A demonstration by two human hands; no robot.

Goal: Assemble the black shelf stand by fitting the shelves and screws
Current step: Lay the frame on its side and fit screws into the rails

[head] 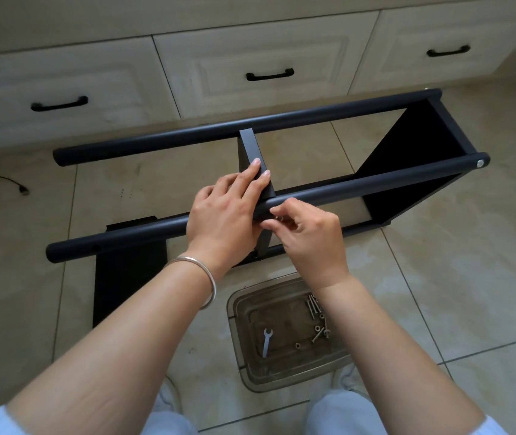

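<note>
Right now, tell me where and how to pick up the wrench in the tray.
Take the wrench by its plain shank, pinching from straight above. It lies flat on the tray floor, open jaw end pointing away from the person, with bare floor on both sides. The tray walls block a sideways approach, and the screws lie apart to its right, so they should not interfere.

One camera only, worn on the person's head, looking steeply down and forward. It sits close over both forearms and the frame (269,196) on the floor (470,293), with drawers (260,67) beyond.
</note>
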